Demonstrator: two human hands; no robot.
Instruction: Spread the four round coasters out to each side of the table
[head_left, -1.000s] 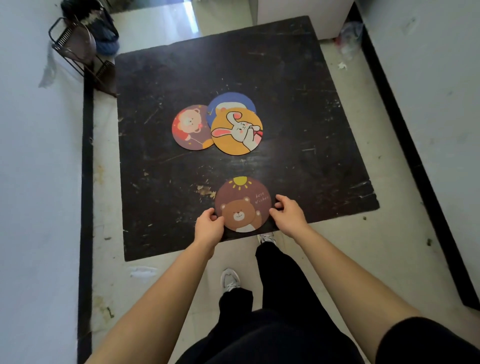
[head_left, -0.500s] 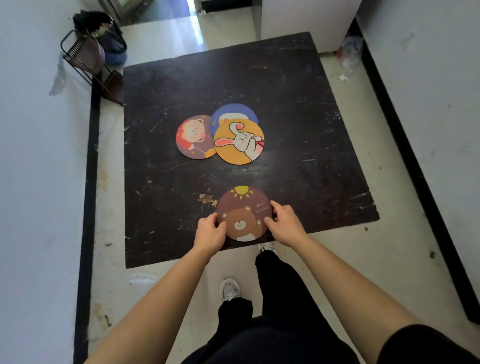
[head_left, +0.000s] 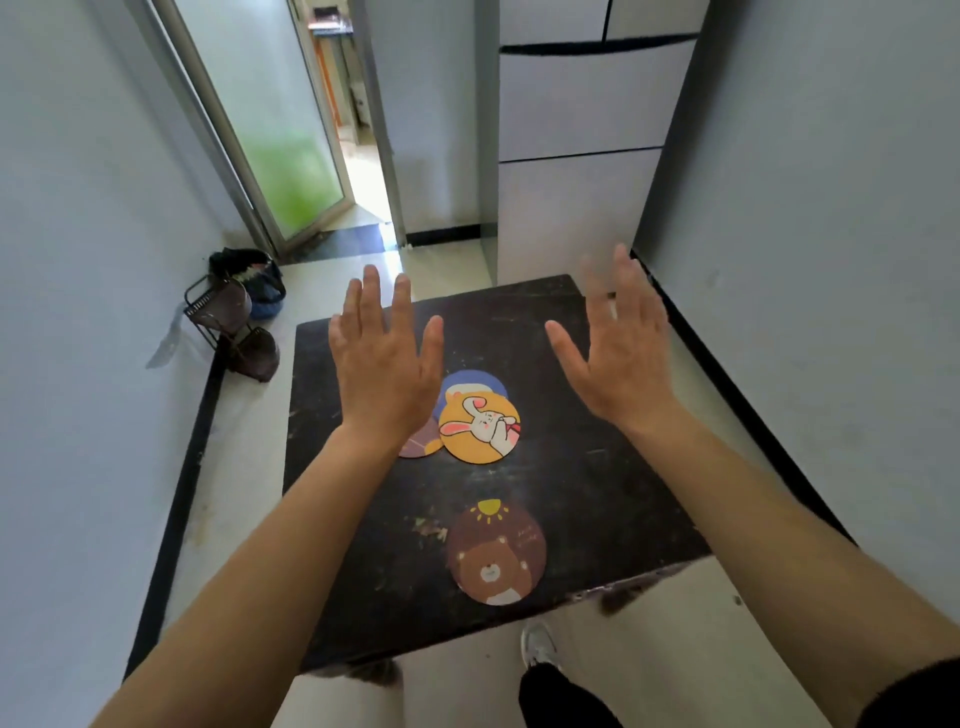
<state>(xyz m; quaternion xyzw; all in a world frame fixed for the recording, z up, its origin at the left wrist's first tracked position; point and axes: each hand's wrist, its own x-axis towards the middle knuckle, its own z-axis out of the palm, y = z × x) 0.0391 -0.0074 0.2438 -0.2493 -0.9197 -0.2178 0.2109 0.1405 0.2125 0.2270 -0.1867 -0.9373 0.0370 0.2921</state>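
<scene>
Bear coaster (head_left: 496, 553) lies at worktop (head_left: 597, 493) near edge, apparently placed. Left hand (head_left: 384, 364) and right hand (head_left: 618, 353) empty, fingers spread, above the overlapping pile (head_left: 478, 426), likely reaching next.

This looks like a home, a narrow nook in a flat. Its landmark is a low, dark, scratched surface (head_left: 597, 467) on a pale tiled floor (head_left: 691, 649), hemmed by plain white walls with black skirting. Just behind the surface stands a tall white fridge (head_left: 576, 135). Behind and to its left, a frosted glass door (head_left: 275, 140) in a metal frame opens onto another room. Left of the surface, against the wall, a small wire rack (head_left: 228, 322) holds household odds.
</scene>
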